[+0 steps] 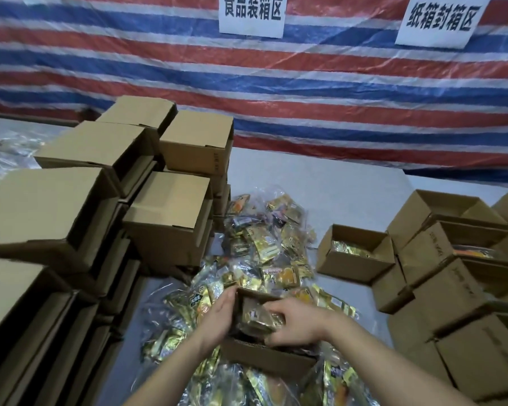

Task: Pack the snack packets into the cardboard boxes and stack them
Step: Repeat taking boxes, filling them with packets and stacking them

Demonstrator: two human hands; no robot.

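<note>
While closed boxes [170, 218] stand stacked, pressing packets [260, 316] into open box [264, 356], right hand [296, 320] gripping, left hand [217, 315] flat; heap [264, 247] unpacked.

Gold snack packets [264, 244] are lying heaped around an open cardboard box [264, 354] holding one brown packet [258, 316]. Closed boxes [173, 215] are standing stacked at left; open boxes [357, 252] are sitting at right.

Both forearms bare, reaching in from the bottom edge and converging at centre. Left hand [217, 316]: palm turned inward, fingers straight, thumb up. Right hand [298, 320]: fingers curled in a grip, knuckles up, wrist bent slightly toward the left hand.
</note>
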